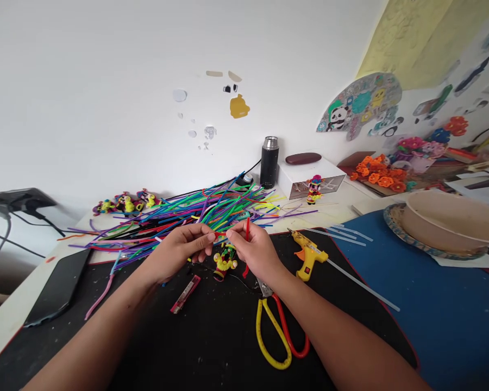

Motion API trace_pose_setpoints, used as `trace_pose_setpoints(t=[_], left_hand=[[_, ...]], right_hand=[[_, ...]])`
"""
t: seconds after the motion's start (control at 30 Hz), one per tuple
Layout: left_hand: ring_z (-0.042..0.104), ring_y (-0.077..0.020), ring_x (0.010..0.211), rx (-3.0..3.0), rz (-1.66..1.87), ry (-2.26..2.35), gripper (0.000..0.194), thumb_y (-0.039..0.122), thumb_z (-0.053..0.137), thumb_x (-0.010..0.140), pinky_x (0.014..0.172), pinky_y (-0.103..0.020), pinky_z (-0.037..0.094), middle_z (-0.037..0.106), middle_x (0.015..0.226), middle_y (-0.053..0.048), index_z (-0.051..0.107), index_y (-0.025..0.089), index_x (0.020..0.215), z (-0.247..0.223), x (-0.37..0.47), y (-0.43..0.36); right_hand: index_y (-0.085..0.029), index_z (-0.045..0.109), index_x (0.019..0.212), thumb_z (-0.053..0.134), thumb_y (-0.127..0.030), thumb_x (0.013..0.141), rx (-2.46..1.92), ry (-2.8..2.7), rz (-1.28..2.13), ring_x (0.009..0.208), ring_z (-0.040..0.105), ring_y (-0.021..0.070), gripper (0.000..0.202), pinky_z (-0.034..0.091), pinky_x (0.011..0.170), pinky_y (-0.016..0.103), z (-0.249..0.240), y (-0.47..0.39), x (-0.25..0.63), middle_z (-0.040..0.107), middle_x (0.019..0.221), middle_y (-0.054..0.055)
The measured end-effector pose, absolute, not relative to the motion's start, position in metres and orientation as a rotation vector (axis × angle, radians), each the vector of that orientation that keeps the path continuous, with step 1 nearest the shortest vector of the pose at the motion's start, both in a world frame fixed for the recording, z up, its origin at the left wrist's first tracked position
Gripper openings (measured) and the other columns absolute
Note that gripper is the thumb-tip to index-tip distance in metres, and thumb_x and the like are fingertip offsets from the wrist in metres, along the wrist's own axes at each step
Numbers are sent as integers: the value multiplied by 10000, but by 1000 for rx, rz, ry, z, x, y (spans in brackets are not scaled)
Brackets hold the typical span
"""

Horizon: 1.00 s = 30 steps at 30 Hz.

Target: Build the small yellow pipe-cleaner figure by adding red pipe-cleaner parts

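A red pipe cleaner [248, 231] runs between my two hands. My left hand [189, 244] pinches one end of it between thumb and fingers. My right hand [252, 247] is closed on it too, and a length sticks up and down past the fingers. Just below them, on the black mat [155, 347], sits a small yellow-and-green pipe-cleaner figure [224, 263]. Scissors [274, 331] with one yellow and one red handle lie under my right wrist, their blades mostly hidden. A flat pink-and-red packet [185, 294] rests below my left hand.
A pile of colourful pipe cleaners [187, 212] spreads behind my hands. To the right lie a yellow glue gun [308, 255] and clear glue sticks [348, 232]. A black phone [59, 288] is at left; a flask [269, 163] and white box [287, 179] stand by the wall.
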<state>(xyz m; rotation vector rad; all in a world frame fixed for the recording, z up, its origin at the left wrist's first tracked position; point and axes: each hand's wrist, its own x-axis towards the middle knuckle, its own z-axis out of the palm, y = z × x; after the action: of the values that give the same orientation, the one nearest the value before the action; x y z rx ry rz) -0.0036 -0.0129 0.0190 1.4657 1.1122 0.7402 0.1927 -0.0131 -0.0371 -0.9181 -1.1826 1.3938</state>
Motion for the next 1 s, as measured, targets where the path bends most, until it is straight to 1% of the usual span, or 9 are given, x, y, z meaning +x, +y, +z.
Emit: trace_pose_setpoints(t=[0.13, 0.3, 0.47, 0.6, 0.7, 0.8, 1.0], left_hand=[[526, -97, 564, 1444, 791, 1105, 426, 587, 784, 850, 554, -222, 418, 639, 698, 19, 672, 177, 818, 12, -4, -12], [515, -91, 566, 1447, 844, 1093, 388, 548, 781, 870, 549, -216, 411, 632, 700, 23, 677, 179, 807, 6, -1, -12], [507, -98, 559, 1404, 912, 1066, 364, 527, 798, 862, 540, -220, 407, 624, 681, 29, 674, 188, 814, 2, 1, -12], [505, -105, 547, 1373, 904, 1054, 370, 533, 805, 851, 536, -230, 407, 619, 670, 26, 675, 189, 807, 1, 3, -13], [524, -113, 565, 1409, 893, 1072, 394, 561, 765, 877, 555, -243, 421, 639, 701, 11, 670, 188, 794, 6, 3, -14], [540, -125, 597, 1510, 908, 1135, 427, 607, 711, 903, 579, -253, 432, 649, 737, 1, 679, 191, 817, 17, 3, -16], [541, -139, 599, 1616, 780, 1204, 483, 659, 724, 853, 592, -264, 437, 639, 696, -1, 668, 189, 756, 24, 6, -19]], right_hand=[[-212, 600, 825, 762, -501, 815, -879, -1111, 1473, 417, 311, 70, 332, 249, 405, 220, -35, -14, 191, 410, 540, -110], [-221, 559, 800, 785, -463, 795, -790, -970, 1620, 362, 260, 56, 332, 209, 379, 208, -32, -15, 189, 364, 452, -144], [-217, 575, 823, 834, -466, 757, -710, -849, 1730, 355, 241, 47, 366, 184, 377, 201, -27, -17, 190, 356, 438, -152], [-216, 578, 813, 849, -479, 742, -711, -837, 1690, 356, 242, 49, 385, 177, 374, 204, -26, -17, 190, 360, 436, -149], [-215, 581, 809, 837, -479, 748, -739, -873, 1641, 359, 245, 52, 372, 184, 374, 205, -26, -16, 190, 362, 432, -147], [-217, 574, 808, 815, -470, 768, -774, -913, 1604, 360, 241, 51, 352, 193, 377, 204, -27, -16, 190, 356, 433, -149], [-214, 582, 821, 770, -481, 829, -797, -1071, 1534, 373, 283, 56, 326, 227, 381, 207, -32, -19, 188, 377, 482, -135]])
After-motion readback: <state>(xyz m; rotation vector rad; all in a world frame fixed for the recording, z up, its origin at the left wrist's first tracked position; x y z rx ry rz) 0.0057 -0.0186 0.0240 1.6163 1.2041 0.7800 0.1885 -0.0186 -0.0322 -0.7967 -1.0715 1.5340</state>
